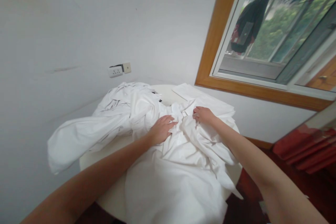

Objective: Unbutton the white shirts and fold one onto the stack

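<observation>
A crumpled white garment point(183, 178) is spread over the round table and hangs over its near edge. My left hand point(162, 130) lies on its upper middle, with the fingers stretched out and apart on the cloth. To the right, my right hand point(203, 114) has its fingers bent and closed on a fold of the same garment. Its fingertips are partly hidden by the cloth. A heap of white cloth point(118, 112) sits to the left of my left hand, with one long piece jutting past the table edge. Beyond my right hand lies a flatter, folded white cloth point(207, 99).
The round cream table point(112, 196) stands against a white wall with a power socket point(115, 71). A wood-framed window point(220, 24) is at the upper right. Red fabric point(304, 147) hangs low at the right, above a dark red floor.
</observation>
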`<state>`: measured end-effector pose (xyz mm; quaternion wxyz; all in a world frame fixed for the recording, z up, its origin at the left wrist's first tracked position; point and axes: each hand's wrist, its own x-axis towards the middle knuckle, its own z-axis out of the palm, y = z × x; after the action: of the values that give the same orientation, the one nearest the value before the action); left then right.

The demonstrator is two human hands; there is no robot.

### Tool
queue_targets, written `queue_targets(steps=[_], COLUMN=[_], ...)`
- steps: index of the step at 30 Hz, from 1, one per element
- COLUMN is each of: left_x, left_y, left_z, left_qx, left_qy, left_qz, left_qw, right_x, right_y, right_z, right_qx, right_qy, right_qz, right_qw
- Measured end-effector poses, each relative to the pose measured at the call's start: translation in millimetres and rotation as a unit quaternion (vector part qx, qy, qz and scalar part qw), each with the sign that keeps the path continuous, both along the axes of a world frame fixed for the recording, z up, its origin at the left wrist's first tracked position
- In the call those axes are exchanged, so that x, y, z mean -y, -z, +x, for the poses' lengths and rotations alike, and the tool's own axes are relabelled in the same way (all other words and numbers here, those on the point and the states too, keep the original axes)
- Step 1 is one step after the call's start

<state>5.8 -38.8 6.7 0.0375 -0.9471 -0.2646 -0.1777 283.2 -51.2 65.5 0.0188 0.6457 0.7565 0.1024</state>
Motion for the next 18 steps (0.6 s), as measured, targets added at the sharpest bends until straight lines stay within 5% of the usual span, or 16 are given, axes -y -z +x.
queue_targets(steps=[3, 6, 9, 14, 18], left_x=[0.3, -0.4, -1.5, -1.6, 1.0], left_y=[3.2, 1.0, -4.8, -8.6, -5.6], left_z=[5.1, 13.6, 22.4, 27.4, 26.3], left_qx=[-0.019, -0.03, -0.041, -0.024, -0.011], left_qy=[-0.012, -0.036, -0.048, -0.078, -0.118], left_qz=[0.009, 0.018, 0.03, 0.051, 0.054], left_qw=[1.0, 0.999, 0.998, 0.995, 0.991], right_x=[8.8, 12.2, 13.8, 29.1, 41.4], right_y=[-4.9, -4.9, 11.1, 47.3, 46.4], right_z=[-5.7, -16.1, -25.7, -26.1, -16.7], right_qx=[0.012, -0.019, -0.077, -0.133, -0.176], right_qy=[0.038, 0.002, -0.061, -0.011, -0.024], right_qz=[0.025, 0.01, -0.053, -0.111, -0.147], right_qw=[0.999, 1.0, 0.994, 0.985, 0.973])
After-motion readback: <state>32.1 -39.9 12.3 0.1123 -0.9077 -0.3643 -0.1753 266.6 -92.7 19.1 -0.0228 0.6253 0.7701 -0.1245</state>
